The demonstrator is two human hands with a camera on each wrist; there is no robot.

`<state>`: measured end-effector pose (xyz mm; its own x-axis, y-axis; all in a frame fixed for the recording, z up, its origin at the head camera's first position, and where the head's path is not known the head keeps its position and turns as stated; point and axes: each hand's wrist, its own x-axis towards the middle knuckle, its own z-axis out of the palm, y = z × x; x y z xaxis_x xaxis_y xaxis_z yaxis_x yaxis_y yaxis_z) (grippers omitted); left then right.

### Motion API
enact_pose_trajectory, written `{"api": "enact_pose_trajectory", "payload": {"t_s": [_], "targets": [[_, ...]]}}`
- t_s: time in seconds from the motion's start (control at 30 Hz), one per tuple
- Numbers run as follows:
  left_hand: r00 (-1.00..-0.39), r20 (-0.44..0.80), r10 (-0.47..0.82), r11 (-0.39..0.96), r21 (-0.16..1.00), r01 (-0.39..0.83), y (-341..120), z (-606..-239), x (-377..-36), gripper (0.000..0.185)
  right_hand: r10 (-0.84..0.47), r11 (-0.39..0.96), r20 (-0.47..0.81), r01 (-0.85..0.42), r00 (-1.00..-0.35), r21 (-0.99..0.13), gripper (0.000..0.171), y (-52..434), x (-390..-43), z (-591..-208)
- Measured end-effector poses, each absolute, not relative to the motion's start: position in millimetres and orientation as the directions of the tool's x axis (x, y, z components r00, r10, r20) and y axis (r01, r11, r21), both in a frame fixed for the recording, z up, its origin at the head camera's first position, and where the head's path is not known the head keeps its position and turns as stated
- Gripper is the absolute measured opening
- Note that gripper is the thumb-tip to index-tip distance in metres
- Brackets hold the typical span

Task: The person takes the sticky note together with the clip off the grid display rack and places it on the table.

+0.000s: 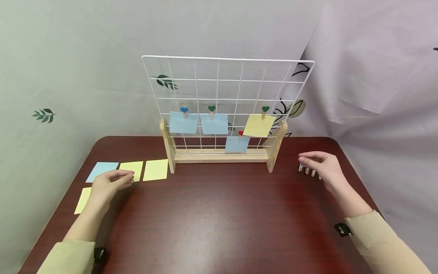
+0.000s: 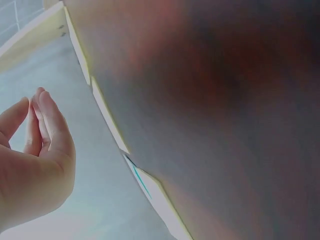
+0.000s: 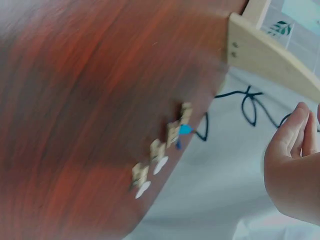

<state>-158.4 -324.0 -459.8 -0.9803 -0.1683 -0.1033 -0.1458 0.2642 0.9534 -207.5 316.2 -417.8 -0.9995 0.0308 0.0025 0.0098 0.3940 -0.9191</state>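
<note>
A white wire grid (image 1: 219, 80) stands in a wooden base (image 1: 220, 156) at the back of the dark red table (image 1: 219, 220). Heart-topped pegs clip two blue notes (image 1: 183, 122), a yellow note (image 1: 259, 125) and a lower blue note (image 1: 237, 144) to it. Loose notes lie at the left: a blue one (image 1: 101, 170), a yellow one (image 1: 156, 169) and another yellow one (image 1: 83, 199). My left hand (image 1: 126, 179) hovers over them with relaxed fingers, holding nothing. My right hand (image 1: 304, 158) hovers, relaxed and empty, just above a row of small wooden pegs (image 3: 165, 150).
Draped pale cloth with leaf prints hangs behind and around the table. The pegs (image 1: 308, 170) lie close to the table's right edge, and the loose notes (image 2: 107, 115) near its left edge. A foot of the wooden base (image 3: 265, 55) stands left of the pegs.
</note>
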Motion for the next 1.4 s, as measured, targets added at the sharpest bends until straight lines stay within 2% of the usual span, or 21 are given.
{"api": "enact_pose_trajectory", "payload": {"t_s": [0.17, 0.3, 0.4, 0.53, 0.97, 1.2, 1.4], "targets": [[-0.986, -0.090, -0.138, 0.302, 0.945, -0.128, -309.5, -452.2, -162.6, 0.024, -0.012, 0.415, 0.036, -0.037, -0.999, -0.909, 0.012, 296.9, -204.5, -414.6], [-0.989, -0.079, -0.123, 0.293, 0.950, -0.112, -298.8, -447.7, -165.2, 0.031, -0.044, 0.465, 0.065, -0.078, -0.997, -0.882, 0.023, 282.3, -203.0, -413.3], [-0.990, -0.065, -0.126, 0.277, 0.956, -0.098, -292.5, -445.6, -167.9, 0.027, -0.063, 0.504, 0.076, -0.098, -0.995, -0.858, 0.030, 272.4, -202.3, -413.9], [-0.991, -0.051, -0.126, 0.264, 0.961, -0.083, -286.1, -441.2, -170.9, 0.022, -0.085, 0.511, 0.076, -0.109, -0.993, -0.853, 0.029, 259.2, -202.4, -415.8], [-0.998, 0.010, -0.061, 0.305, 0.952, -0.009, -262.2, -417.0, -174.1, 0.035, -0.122, 0.412, 0.100, -0.142, -0.988, -0.900, 0.025, 222.9, -212.5, -417.5], [-1.000, 0.023, -0.019, 0.245, 0.969, 0.018, -255.3, -408.2, -179.6, 0.021, -0.131, 0.391, 0.101, -0.145, -0.986, -0.909, 0.024, 199.8, -219.7, -413.6], [-1.000, 0.029, 0.009, 0.218, 0.976, 0.030, -247.4, -402.3, -186.9, 0.026, -0.146, 0.358, 0.122, -0.168, -0.982, -0.919, 0.024, 179.7, -223.8, -407.9]]}}
